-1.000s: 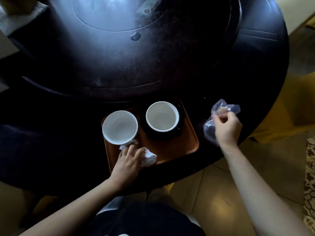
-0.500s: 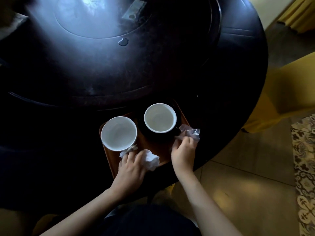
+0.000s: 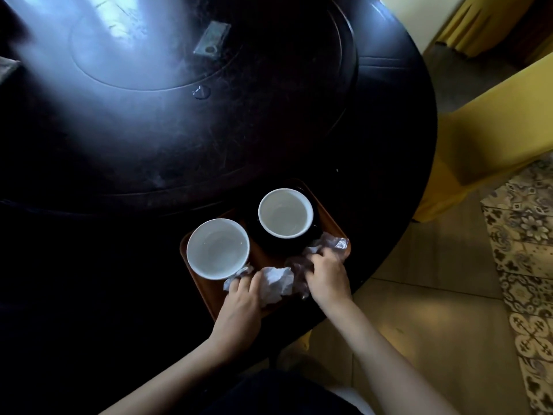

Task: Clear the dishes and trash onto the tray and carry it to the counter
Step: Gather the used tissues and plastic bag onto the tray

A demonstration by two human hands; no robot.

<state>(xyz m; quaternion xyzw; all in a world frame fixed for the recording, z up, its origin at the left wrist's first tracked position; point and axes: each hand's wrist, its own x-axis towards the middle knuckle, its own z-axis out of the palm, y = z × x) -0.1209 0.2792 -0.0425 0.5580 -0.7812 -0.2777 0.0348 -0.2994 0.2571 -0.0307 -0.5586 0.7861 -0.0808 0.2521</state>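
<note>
A brown tray lies at the near edge of the dark round table. On it stand a white cup at the left and a second white cup on a black saucer at the right. My left hand rests on a crumpled white napkin at the tray's front. My right hand grips a clear plastic wrapper on the tray's right front, beside the saucer.
A small flat clear wrapper and a tiny scrap lie on the table's raised middle disc. A yellow-covered chair stands to the right. Tiled floor with a patterned strip lies below right.
My right hand carried the plastic wrapper from the table's right edge onto the tray beside the saucer. My left hand stayed on the napkin.
</note>
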